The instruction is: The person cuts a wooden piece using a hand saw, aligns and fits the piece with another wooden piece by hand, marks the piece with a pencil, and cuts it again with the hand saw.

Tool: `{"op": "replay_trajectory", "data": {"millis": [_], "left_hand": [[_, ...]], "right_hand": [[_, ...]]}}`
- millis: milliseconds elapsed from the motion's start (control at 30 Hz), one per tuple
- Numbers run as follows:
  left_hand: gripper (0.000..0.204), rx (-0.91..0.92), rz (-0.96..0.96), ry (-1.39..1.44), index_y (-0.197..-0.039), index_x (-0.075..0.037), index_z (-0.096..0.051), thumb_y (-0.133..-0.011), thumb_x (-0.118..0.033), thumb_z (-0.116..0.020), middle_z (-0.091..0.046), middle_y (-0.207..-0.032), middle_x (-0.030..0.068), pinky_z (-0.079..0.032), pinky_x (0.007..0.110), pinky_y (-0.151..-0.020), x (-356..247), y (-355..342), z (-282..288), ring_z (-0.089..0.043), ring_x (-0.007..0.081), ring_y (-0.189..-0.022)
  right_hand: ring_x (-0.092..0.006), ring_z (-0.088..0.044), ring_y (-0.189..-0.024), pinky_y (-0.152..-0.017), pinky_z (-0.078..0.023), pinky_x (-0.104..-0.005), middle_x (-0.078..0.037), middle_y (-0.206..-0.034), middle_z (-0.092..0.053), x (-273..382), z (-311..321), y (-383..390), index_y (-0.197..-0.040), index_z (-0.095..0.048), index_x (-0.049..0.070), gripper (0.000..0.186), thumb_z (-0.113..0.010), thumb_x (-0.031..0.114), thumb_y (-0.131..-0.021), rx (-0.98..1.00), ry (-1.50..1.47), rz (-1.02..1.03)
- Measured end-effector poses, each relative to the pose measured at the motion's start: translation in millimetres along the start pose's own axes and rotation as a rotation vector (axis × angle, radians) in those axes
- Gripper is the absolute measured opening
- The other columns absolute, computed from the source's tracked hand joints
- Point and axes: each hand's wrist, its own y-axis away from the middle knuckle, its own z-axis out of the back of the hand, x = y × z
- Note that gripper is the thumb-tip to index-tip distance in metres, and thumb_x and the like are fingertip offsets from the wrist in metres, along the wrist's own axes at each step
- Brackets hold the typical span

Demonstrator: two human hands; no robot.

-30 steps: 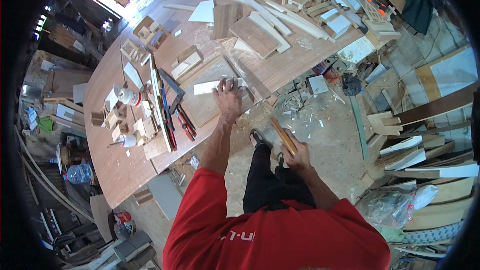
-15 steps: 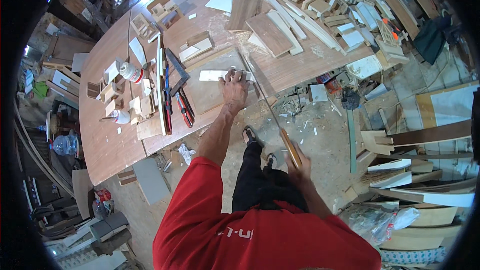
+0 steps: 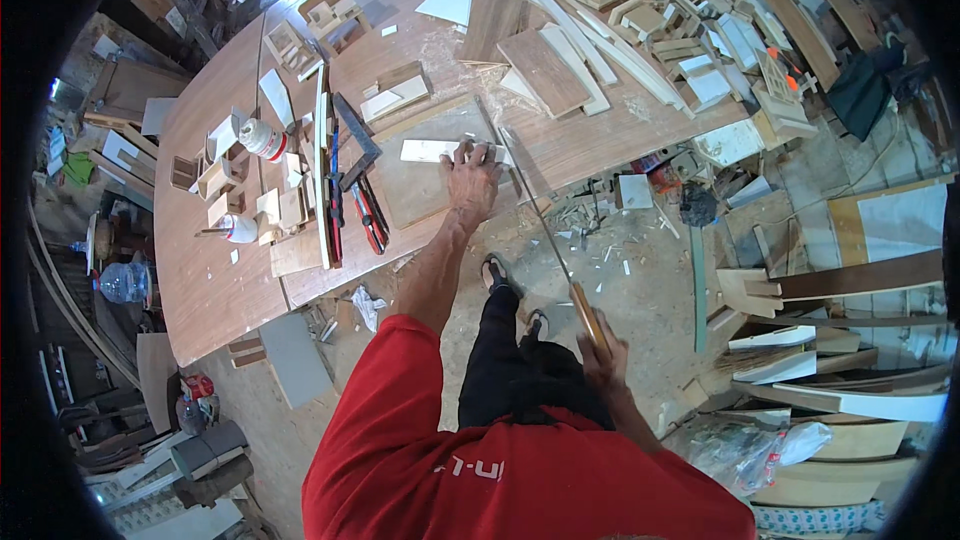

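Observation:
My left hand [image 3: 472, 180] lies over a narrow white strip of board [image 3: 426, 151], its bent fingers pressing the strip down. Beneath is a flat wooden board [image 3: 412, 196] at the table's near edge. A handsaw [image 3: 546, 230] with a long thin blade and a wooden handle runs past the strip's right end. My right hand [image 3: 603, 352] is closed round that handle, low beside my right leg. The contact between blade and strip is too small to make out. Left of the board lie a dark try square [image 3: 356, 142] and red-and-black pliers [image 3: 369, 217].
On the table [image 3: 215, 295] stand a white bottle [image 3: 263, 140] and a small white pot [image 3: 238, 229] amid little wooden frames. Wood offcuts [image 3: 545, 70] and long strips cover the far side. Stacked boards [image 3: 835, 400] fill the right. Scraps litter the floor [image 3: 640, 290].
The saw and my right hand have moved back toward me and slightly right, drawing the blade tip nearer the strip. My left hand stays on the strip.

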Motion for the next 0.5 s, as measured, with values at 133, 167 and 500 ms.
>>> {"op": "replay_trajectory", "data": {"millis": [133, 167, 500], "left_hand": [[0.036, -0.041, -0.018, -0.026, -0.118, -0.014, -0.066, -0.088, -0.034, -0.062, -0.055, -0.125, 0.0005, -0.027, 0.063, -0.102, -6, -1, 0, -0.039, 0.0295, -0.129], [0.036, -0.041, -0.022, -0.024, -0.118, -0.014, -0.066, -0.088, -0.034, -0.062, -0.055, -0.125, 0.0005, -0.027, 0.063, -0.102, -8, -1, -1, -0.039, 0.0295, -0.129], [0.037, -0.03, -0.021, -0.031, -0.116, -0.011, -0.067, -0.087, -0.034, -0.062, -0.056, -0.126, 0.0018, -0.031, 0.058, -0.099, -5, 0, 6, -0.044, 0.0287, -0.125]], "right_hand": [[-0.0261, -0.072, -0.08, -0.068, -0.055, -0.0317, -0.022, -0.102, -0.067, 8, -5, -23, -0.131, -0.053, 0.003, 0.047, -0.063, 0.015, -0.087, -0.072, 0.027, 0.113], [-0.0281, -0.071, -0.088, -0.074, -0.054, -0.032, -0.023, -0.106, -0.067, 12, -11, -49, -0.13, -0.053, -0.001, 0.047, -0.064, 0.013, -0.086, -0.009, 0.011, -0.014], [-0.0342, -0.069, -0.077, -0.066, -0.053, -0.0373, -0.019, -0.09, -0.066, 24, 14, -2, -0.129, -0.054, 0.007, 0.044, -0.063, 0.017, -0.087, 0.008, -0.036, -0.036]]}}
